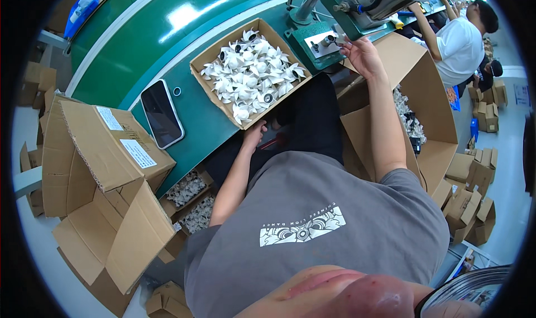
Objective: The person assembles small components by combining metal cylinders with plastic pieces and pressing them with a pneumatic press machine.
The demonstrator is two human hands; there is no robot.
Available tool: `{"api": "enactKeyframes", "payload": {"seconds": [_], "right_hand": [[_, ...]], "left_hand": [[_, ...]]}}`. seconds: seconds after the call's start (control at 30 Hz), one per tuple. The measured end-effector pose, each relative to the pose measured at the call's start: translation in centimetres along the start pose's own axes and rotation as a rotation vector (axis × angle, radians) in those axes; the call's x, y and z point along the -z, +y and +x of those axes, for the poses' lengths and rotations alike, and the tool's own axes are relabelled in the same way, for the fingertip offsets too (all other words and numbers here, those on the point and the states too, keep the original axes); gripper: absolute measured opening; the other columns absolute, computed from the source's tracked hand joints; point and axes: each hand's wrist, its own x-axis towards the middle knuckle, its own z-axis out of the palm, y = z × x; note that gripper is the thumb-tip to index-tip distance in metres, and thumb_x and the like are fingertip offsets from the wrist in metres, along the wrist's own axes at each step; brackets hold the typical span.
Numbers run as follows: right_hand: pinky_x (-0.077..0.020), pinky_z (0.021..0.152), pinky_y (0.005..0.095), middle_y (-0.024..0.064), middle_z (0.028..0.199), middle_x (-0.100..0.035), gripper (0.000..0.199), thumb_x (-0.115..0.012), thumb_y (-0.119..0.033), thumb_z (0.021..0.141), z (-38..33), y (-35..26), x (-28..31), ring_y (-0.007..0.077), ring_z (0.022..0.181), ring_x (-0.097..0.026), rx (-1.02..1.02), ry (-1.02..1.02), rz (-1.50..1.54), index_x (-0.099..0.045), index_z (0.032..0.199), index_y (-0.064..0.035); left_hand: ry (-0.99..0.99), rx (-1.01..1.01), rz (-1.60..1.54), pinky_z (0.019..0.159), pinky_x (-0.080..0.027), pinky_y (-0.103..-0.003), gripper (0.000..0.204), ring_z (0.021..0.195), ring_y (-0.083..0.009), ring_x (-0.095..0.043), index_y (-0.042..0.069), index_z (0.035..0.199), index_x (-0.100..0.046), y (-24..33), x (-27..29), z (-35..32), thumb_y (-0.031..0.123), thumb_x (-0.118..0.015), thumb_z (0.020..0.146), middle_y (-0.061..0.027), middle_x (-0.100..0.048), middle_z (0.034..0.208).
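Observation:
My right hand (364, 57) is raised to a green bench press (365, 8). Its fingertips are pinched beside the small metal fixture (328, 42) on the press base. What they hold, if anything, is too small to make out. Low in front of my lap, my left hand (255, 135) is closed just under the near edge of a shallow cardboard box (237, 120). Its fingers are partly hidden, and so is anything in them. White petal-shaped plastic parts (254, 70) fill that box, several with black round pieces in them.
A phone (162, 114) and a small ring (177, 91) lie on the green bench left of the box. Open cartons stand at left (106, 150) and right (435, 111), the right one holding more white parts (410, 123). Another person (460, 44) works at far right.

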Motion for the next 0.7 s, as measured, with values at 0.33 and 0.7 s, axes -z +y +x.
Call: {"api": "enactKeyframes", "payload": {"seconds": [0.33,0.7], "right_hand": [[-0.0567,0.068,0.0284,0.0145,0.104,-0.063,0.034,-0.063,-0.01,0.092,-0.1,-1.0,-3.3,0.0223,0.084,-0.066,-0.174,0.06,-0.311,-0.056,0.12,0.0073],[-0.0593,0.064,0.0278,0.0102,0.105,-0.063,0.032,-0.072,-0.015,0.087,1.1,-2.0,-3.4,0.0201,0.082,-0.065,-0.235,0.033,-0.493,-0.062,0.113,0.0013]], "left_hand": [[-0.025,0.0,0.101,0.047,-0.033,-0.022,0.024,0.054,-0.0057,-0.041,0.011,0.102,-0.062,0.6,-0.6,0.0,0.031,-0.059,0.09,0.0023,-0.058,0.078],[-0.061,0.022,0.095,0.047,-0.033,-0.021,0.025,0.054,-0.005,-0.041,0.011,0.104,-0.063,-0.2,-0.7,0.7,0.032,-0.058,0.091,0.0033,-0.058,0.078]]}}
